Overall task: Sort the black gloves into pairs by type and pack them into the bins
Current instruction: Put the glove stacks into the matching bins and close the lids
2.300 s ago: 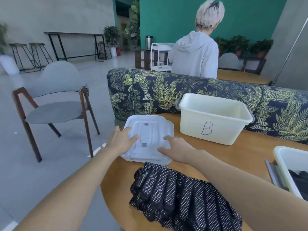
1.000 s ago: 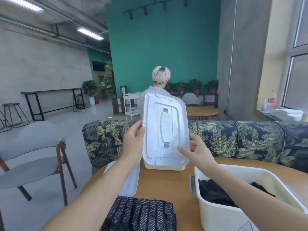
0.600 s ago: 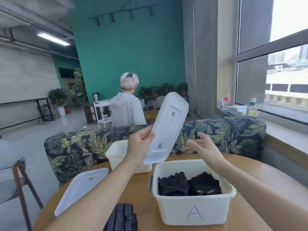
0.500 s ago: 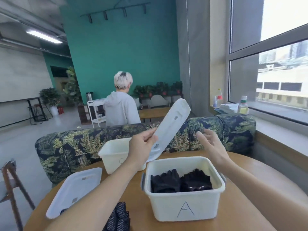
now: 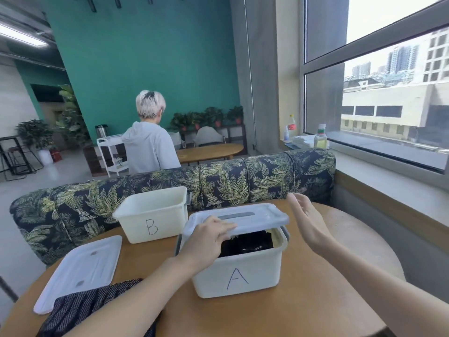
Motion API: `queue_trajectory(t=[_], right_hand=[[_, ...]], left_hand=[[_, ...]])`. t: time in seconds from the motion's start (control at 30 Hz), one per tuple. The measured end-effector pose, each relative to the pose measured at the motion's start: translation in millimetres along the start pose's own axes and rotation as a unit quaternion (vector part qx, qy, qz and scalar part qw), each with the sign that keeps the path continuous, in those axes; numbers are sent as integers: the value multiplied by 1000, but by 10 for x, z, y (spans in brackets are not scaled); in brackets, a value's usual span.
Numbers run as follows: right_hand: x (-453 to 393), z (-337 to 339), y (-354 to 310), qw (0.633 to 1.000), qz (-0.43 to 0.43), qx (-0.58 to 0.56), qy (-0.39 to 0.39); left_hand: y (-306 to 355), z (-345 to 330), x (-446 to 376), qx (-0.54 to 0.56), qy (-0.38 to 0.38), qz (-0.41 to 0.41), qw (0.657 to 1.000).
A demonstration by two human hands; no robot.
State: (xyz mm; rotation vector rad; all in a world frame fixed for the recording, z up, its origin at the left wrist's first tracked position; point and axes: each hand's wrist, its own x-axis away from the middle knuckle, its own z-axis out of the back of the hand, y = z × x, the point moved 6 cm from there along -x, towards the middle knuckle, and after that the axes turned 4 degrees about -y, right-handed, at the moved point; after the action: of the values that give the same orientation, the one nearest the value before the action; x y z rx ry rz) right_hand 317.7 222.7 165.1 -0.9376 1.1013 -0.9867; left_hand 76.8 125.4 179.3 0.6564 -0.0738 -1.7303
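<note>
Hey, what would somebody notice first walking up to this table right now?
Bin A at the table's middle, black gloves showing under a lid that the left hand holds half on it. The right hand hovers open beside it. Bin B stands uncovered behind.

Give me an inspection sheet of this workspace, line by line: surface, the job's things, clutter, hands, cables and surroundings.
Surface: round wooden table, bare wood toward the right.
Job's things: bin A holds black gloves; its lid sits tilted on top, near edge raised, not closed. Bin B is open behind it to the left. A second lid lies flat on the table. Dotted black gloves are piled at the near left edge.
Clutter: nothing seen on the table.
Hands: left hand holds the lid's near edge; right hand open, hovering beside the bin.
Cables: nothing seen.
Surroundings: leaf-print sofa, a person facing away, bottles on the windowsill.
</note>
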Motion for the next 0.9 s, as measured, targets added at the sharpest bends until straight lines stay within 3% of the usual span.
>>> queue_trajectory(t=[0.17,0.4,0.67,0.8,0.9], right_hand=[[48,-142,212,994,-3,95,-53],[72,-361,278,944,18,310,-109],[67,-352,340,912,33,398,-92],[-2,-381,321,906,33,413,-85],[-87,-382,319,930,9,362,-63]], left_hand=[[-51,-95,227,-6,-10,-15,1000],[-135,-185,387,4,-24,-32,999],[-257,-316,407,3,-39,-34,999],[-377,-176,356,12,19,26,999],[-668,-33,280,-25,95,130,987]])
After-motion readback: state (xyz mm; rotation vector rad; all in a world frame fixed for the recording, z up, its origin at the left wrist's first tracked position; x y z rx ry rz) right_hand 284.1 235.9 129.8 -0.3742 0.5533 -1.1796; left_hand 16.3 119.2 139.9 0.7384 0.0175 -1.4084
